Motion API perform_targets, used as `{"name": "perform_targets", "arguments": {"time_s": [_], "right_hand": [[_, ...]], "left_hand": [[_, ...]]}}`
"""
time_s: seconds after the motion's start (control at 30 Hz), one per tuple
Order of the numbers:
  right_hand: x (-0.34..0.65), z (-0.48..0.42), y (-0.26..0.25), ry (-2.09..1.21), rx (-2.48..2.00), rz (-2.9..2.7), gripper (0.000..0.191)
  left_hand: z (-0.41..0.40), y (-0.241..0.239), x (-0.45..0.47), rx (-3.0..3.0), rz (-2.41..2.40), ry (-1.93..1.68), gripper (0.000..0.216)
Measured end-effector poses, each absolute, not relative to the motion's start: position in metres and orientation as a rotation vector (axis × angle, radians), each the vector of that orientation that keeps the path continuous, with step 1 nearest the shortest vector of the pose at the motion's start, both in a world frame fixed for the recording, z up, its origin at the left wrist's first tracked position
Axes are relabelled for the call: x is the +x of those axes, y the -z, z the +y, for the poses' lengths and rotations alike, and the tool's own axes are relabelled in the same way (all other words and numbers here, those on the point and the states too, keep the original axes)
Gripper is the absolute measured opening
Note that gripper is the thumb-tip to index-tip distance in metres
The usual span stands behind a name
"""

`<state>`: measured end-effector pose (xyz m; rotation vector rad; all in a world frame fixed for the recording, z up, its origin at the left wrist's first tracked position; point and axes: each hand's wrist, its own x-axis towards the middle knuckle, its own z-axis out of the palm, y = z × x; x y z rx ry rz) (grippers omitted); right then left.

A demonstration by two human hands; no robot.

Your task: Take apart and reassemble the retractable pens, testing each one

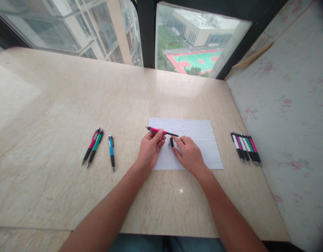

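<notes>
My left hand (pixel 150 147) pinches a pink pen (pixel 156 130) whose thin dark refill (pixel 172 134) sticks out bare toward the right. Closed in front of it is my right hand (pixel 189 152), its index fingertip by the refill's end. A short black pen grip (pixel 172 142) sits between that hand's thumb and index finger; a small silvery part shows at its left side. Both hands are over a white sheet of paper (pixel 203 154) with rows of faint handwriting or print on its upper part.
On the left lie another pink pen (pixel 93 141), a green pen (pixel 96 145) and a blue pen (pixel 111 148). A row of several pens (pixel 245 147) lies near the papered wall (pixel 287 122) at right. Windows (pixel 200 38) border the marble-patterned tabletop (pixel 72 196) at the back.
</notes>
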<state>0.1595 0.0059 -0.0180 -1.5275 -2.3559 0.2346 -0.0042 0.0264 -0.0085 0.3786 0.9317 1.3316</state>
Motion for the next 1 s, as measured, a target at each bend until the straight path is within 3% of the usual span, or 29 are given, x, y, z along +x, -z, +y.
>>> {"name": "perform_targets", "arguments": {"time_s": [0.4, 0.57, 0.7, 0.8, 1.0], "right_hand": [[0.161, 0.008, 0.029, -0.401, -1.506, -2.053, 0.035], [0.168, 0.009, 0.022, -0.803, -1.425, -1.607, 0.042], [0.175, 0.009, 0.014, -1.022, -1.256, -1.363, 0.037], [0.176, 0.008, 0.012, -1.025, -1.215, -1.277, 0.027], [0.171, 0.004, 0.008, -0.941, -1.283, -1.196, 0.025]], "left_hand": [[0.03, 0.008, -0.007, 0.316, 0.892, -1.364, 0.024], [0.031, 0.008, -0.009, 0.298, 0.882, -1.368, 0.022], [0.03, 0.006, -0.009, 0.302, 0.891, -1.377, 0.023], [0.03, 0.005, -0.01, 0.315, 0.892, -1.388, 0.022], [0.029, 0.005, -0.009, 0.339, 0.92, -1.378, 0.022]]}}
